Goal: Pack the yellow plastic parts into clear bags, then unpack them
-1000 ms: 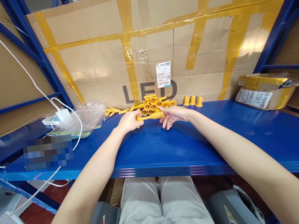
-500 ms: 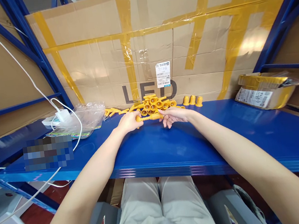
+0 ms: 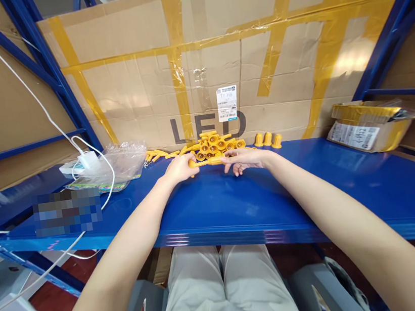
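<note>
In the head view, the left hand [image 3: 179, 168] pinches one end of a ridged yellow piece [image 3: 209, 162] and the right hand [image 3: 245, 159] pinches the other, holding it sideways before a pile of yellow parts [image 3: 213, 147] on a blue surface [image 3: 221, 199]. Three yellow caps [image 3: 267, 139] stand upright nearby, beside a taped cardboard sheet [image 3: 137, 88].

Bright indoor light, white glare on the taped cardboard [image 3: 206, 69] at right, soft reflections on the glossy blue bench [image 3: 229, 206], shadow underneath, wide-angle stretching toward the edges, 1 pixelated patch [image 3: 67, 211] at left.
</note>
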`<state>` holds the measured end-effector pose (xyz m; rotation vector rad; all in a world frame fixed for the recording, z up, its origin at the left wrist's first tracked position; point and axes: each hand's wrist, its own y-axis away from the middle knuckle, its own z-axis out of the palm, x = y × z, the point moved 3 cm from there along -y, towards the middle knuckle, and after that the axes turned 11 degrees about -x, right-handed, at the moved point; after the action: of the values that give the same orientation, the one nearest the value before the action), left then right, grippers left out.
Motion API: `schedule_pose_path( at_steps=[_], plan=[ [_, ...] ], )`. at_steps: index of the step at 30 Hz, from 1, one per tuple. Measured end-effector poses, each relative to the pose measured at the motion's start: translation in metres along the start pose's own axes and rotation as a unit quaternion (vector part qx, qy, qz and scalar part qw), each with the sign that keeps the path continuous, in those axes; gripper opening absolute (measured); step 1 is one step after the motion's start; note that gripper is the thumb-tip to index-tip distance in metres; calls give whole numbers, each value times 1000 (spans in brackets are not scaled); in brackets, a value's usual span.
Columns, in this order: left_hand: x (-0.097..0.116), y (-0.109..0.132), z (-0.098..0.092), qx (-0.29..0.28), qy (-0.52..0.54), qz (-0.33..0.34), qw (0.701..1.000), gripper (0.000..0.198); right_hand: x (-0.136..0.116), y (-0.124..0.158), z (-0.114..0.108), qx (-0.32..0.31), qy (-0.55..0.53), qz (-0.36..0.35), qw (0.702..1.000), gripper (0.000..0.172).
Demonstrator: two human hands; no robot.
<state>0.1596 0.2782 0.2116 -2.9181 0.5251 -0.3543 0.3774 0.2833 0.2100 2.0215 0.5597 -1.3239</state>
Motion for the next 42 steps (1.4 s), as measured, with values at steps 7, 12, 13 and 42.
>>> schedule_pose_path(
  at_steps=[7, 12, 13, 42],
  plan=[
    [-3, -1, 0, 5, -6, 17, 1000, 31, 0, -1, 1, -1, 22, -32, 999, 26],
    [-3, 0, -1, 12, -12, 20, 1000, 37, 1, -3, 2, 0, 17, -23, 1000, 37],
    [-3, 0, -1, 12, -13, 19, 1000, 37, 1, -3, 2, 1, 15, -23, 1000, 37],
    [0, 3, -5, 26, -4, 16, 1000, 45, -1, -2, 1, 18, 0, -59, 998, 19]
  ],
)
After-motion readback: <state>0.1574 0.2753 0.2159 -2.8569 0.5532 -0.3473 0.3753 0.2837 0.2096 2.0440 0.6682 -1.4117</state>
